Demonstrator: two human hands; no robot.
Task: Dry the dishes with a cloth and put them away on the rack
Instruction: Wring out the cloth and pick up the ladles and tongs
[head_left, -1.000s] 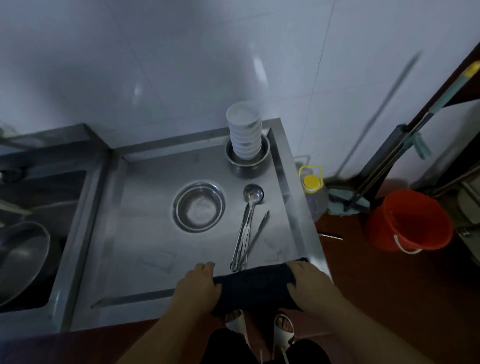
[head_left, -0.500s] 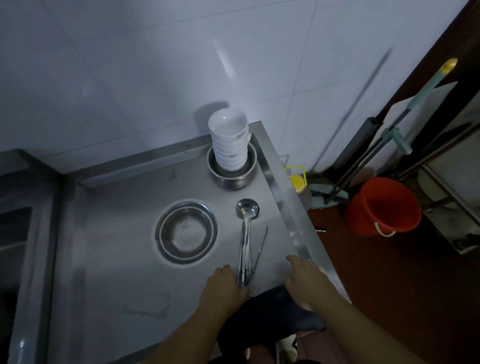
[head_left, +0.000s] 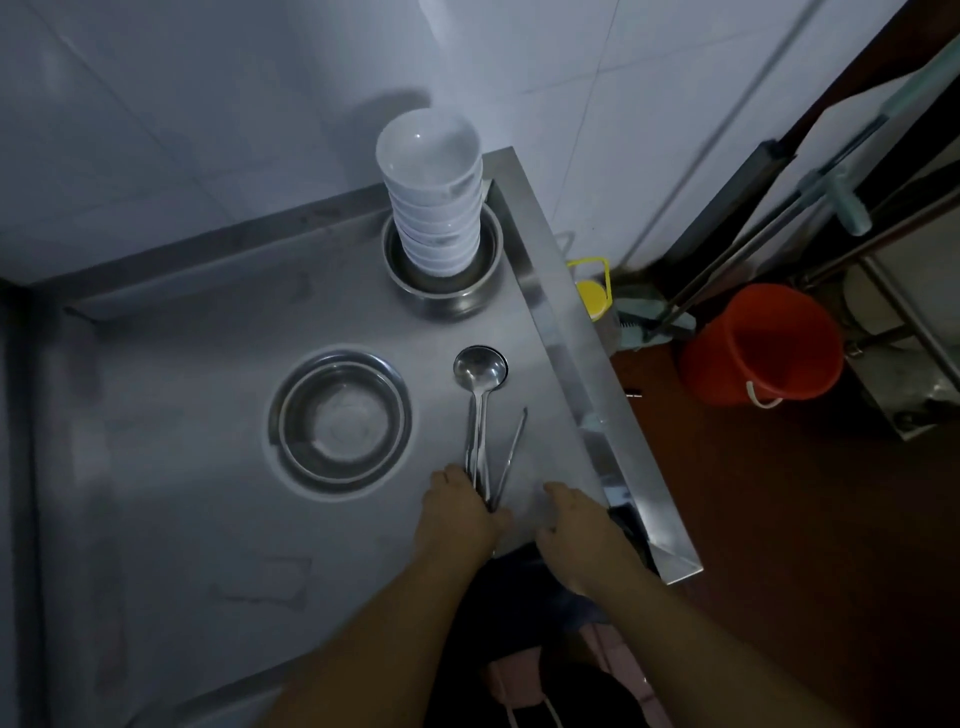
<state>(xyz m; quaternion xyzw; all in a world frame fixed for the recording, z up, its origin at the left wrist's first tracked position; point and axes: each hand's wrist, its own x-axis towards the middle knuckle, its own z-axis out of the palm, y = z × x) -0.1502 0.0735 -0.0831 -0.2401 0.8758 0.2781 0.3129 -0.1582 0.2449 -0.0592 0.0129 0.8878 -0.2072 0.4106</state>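
Note:
Two steel ladles (head_left: 480, 370) lie side by side on the steel counter (head_left: 171, 467), and a thin metal utensil (head_left: 512, 451) lies just to their right. My left hand (head_left: 458, 512) is at the near ends of the ladle handles, fingers and thumb closing round them. My right hand (head_left: 576, 522) rests flat on the counter beside it, fingers relaxed. A dark cloth (head_left: 519, 582) hangs over the counter's front edge below both hands. A stack of white bowls (head_left: 428, 208) stands in a steel bowl (head_left: 441, 293) at the back right corner. Another steel bowl (head_left: 340, 421) sits mid-counter.
The counter's raised right rim (head_left: 571, 364) runs next to my right hand. On the floor to the right are a yellow-capped bottle (head_left: 592, 296), a red bucket (head_left: 761, 343) and mop handles (head_left: 831, 176) leaning on the wall. White tiles back the counter.
Both hands let go of the stretched cloth and moved forward onto the counter. My left hand reached the ladle handles. The view swung right and closer, and the sink left the frame.

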